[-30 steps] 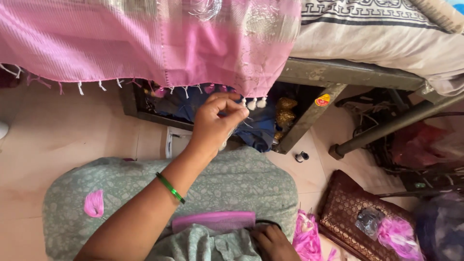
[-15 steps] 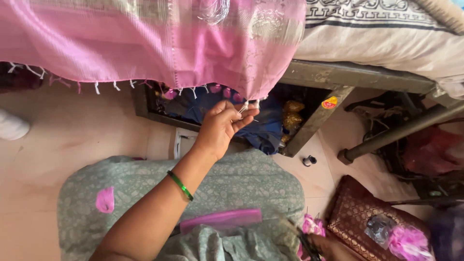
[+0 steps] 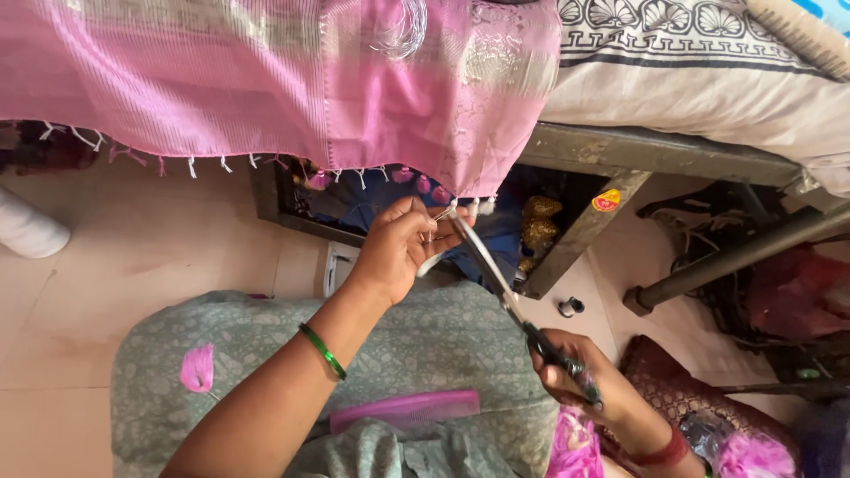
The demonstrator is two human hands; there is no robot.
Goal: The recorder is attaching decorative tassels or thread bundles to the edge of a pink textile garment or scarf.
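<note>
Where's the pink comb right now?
In the head view the pink comb lies low and centre on the grey-green patterned cloth over the lap, below the left forearm with its green bangle and left of the right hand holding the scissors.

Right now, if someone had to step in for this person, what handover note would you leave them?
Left hand: pinching white fringe threads at the hanging edge of the pink cloth.
Right hand: gripping scissors, blades reaching up to the pinched threads.
A pink comb lies on the green-clad lap.
Done: tassels hang along the edge to the left.
Left: the pinched threads look uncut; whether the blades are closing is unclear.
</note>
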